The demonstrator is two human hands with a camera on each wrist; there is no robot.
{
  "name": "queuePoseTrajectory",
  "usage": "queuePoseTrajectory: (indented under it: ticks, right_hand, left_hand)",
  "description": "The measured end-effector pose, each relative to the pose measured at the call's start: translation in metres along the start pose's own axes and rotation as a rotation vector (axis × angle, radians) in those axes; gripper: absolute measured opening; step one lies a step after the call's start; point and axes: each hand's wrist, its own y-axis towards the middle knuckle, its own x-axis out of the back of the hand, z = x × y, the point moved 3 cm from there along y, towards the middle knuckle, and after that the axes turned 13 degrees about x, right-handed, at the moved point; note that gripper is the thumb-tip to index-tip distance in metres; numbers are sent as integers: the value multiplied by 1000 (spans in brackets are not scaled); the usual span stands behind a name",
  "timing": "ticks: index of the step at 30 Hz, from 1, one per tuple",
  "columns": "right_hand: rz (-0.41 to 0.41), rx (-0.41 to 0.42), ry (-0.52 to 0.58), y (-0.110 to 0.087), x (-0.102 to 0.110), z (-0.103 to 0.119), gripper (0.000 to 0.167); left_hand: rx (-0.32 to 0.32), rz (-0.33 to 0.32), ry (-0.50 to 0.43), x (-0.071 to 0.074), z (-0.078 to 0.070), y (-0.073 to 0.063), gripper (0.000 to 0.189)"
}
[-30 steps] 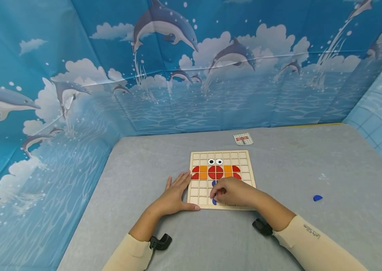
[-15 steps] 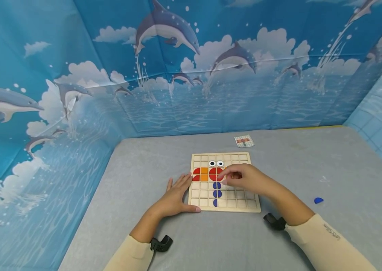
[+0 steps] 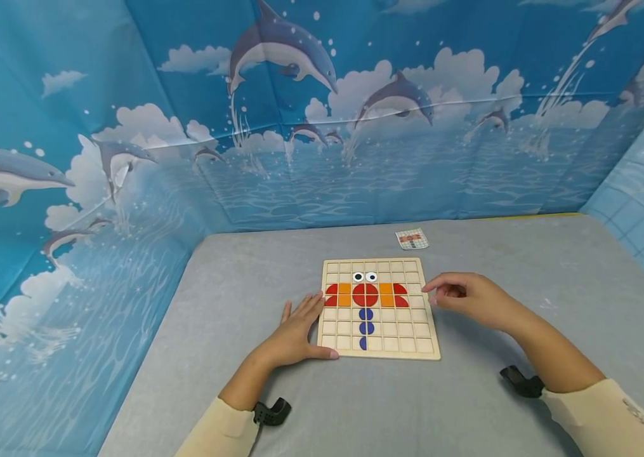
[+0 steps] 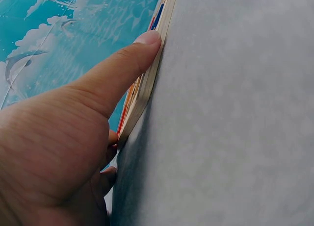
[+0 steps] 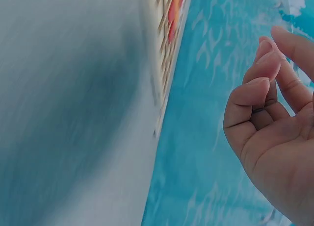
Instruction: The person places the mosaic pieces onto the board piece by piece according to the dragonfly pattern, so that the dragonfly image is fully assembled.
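Note:
A wooden grid board (image 3: pixel 404 324) lies flat on the grey table, with a pattern of coloured pieces set in its cells. Red quarter pieces form a circle (image 3: pixel 365 294) in the middle, between orange squares (image 3: pixel 344 294) and more red pieces. Two eye pieces (image 3: pixel 371 277) sit above; blue pieces (image 3: pixel 366 314) run down below. My left hand (image 3: pixel 293 334) rests against the board's near left corner, its thumb (image 4: pixel 140 52) on the near edge and its straight fingers along the left side. My right hand (image 3: pixel 473 298) hovers by the board's right edge, fingers loosely bent, holding nothing.
Behind the board lies a small pattern card (image 3: pixel 412 239). A dolphin-printed sheet (image 3: pixel 322 158) stands behind the table and along its sides. The right forearm (image 3: pixel 556 352) covers part of the table at right.
My right hand has moved up from the blue pieces and off to the right, uncovering the board's right half. The loose blue piece at right is now hidden behind the arm. My left hand stays put.

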Motion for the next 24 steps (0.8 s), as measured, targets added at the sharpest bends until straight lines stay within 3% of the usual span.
queuePoseTrajectory:
  ticks: [14, 24]
  right_hand:
    - [-24, -69, -129, -62, 45, -46, 30]
    - [2, -158, -147, -96, 61, -75, 36]
  left_hand:
    - [-1, 1, -5, 0, -1, -1, 119]
    - [-3, -3, -9, 0, 0, -2, 119]
